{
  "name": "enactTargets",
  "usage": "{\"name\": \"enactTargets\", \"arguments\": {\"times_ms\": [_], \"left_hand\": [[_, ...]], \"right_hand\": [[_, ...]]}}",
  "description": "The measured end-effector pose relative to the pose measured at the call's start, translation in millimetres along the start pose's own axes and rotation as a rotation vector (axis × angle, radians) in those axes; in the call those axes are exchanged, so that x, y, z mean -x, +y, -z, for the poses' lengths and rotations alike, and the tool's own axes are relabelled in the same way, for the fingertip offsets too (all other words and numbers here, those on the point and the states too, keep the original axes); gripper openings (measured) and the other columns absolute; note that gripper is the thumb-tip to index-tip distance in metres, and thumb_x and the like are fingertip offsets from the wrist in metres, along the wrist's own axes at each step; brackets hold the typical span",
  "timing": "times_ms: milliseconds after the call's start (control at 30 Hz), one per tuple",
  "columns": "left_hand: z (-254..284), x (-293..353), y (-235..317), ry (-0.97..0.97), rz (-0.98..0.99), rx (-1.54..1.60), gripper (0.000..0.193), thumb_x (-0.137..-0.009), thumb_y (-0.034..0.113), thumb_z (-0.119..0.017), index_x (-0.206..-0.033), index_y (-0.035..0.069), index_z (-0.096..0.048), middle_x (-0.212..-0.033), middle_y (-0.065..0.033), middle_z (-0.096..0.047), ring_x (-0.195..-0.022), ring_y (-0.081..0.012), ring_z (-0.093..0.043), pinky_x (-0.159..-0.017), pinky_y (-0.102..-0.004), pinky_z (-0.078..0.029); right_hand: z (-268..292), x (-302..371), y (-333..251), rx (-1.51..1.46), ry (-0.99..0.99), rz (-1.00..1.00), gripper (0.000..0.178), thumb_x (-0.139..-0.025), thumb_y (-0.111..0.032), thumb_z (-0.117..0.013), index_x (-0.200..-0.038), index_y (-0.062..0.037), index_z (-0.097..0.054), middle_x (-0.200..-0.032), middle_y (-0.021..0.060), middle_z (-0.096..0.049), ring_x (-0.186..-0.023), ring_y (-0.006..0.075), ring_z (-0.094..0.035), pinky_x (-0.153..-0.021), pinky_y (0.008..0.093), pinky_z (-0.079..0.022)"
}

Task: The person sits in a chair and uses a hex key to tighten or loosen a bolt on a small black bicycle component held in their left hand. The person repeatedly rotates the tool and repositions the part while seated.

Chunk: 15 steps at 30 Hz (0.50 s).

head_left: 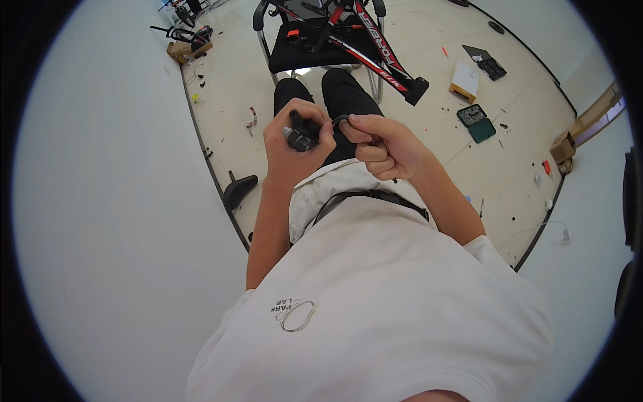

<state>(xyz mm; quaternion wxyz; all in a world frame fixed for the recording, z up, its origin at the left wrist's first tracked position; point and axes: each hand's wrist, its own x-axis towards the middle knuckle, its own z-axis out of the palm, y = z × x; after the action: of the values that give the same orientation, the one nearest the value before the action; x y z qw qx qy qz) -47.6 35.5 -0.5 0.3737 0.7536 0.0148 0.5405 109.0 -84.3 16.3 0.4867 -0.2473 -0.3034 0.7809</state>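
Observation:
My left hand is closed around a black and grey part with a rounded, tube-like end; its exact kind does not show. Close by on the right, my right hand pinches a thin, dark, curved piece between thumb and forefinger. This piece bridges the gap toward the left fingertips, and I cannot tell whether it joins the part there. Both hands are held above my lap. Beyond them, a black and red bicycle frame lies across a black chair.
A bicycle saddle lies on the floor by the left wall. To the right are an open green tool case, a white-topped box and an open black case. A cardboard box stands near the right wall. Small parts are scattered about.

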Motion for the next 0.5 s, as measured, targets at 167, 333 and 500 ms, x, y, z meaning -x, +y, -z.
{"name": "enactTargets", "arguments": {"times_ms": [167, 333, 500], "left_hand": [[-2.6, -5.9, 12.7, -0.03, -0.181, -0.171, 0.02, -0.067, -0.007, -0.069, -0.075, 0.003, -0.054, -0.078, -0.0075, -0.061, -0.064, -0.0135, -0.058, -0.056, -0.0236, -0.046], [-8.3, -8.2, 18.7, -0.14, -0.175, -0.236, 0.021, -0.067, -0.004, -0.073, -0.074, 0.003, -0.055, -0.079, -0.0065, -0.059, -0.062, -0.0132, -0.056, -0.055, -0.0239, -0.045], [-11.9, -2.0, 11.5, -0.158, -0.099, -0.213, 0.02, -0.067, -0.004, -0.072, -0.073, 0.003, -0.055, -0.079, -0.0052, -0.058, -0.062, -0.0131, -0.055, -0.056, -0.0246, -0.045]], "right_hand": [[20.2, -6.1, 6.9, -0.304, -0.132, -0.089, 0.038, -0.103, -0.041, -0.037, -0.074, -0.0172, -0.032, -0.054, -0.0091, -0.016, -0.039, 0.0019, -0.008, -0.031, 0.0194, -0.006], [6.5, -0.5, 7.3, 0.098, 0.169, -0.093, 0.037, -0.102, -0.041, -0.039, -0.074, -0.0172, -0.036, -0.054, -0.0094, -0.02, -0.041, 0.0019, -0.011, -0.034, 0.0204, -0.008], [11.2, 4.3, 7.5, 0.334, 0.278, -0.023, 0.037, -0.102, -0.041, -0.041, -0.074, -0.0165, -0.037, -0.055, -0.0087, -0.022, -0.043, 0.003, -0.013, -0.038, 0.022, -0.01]]}}
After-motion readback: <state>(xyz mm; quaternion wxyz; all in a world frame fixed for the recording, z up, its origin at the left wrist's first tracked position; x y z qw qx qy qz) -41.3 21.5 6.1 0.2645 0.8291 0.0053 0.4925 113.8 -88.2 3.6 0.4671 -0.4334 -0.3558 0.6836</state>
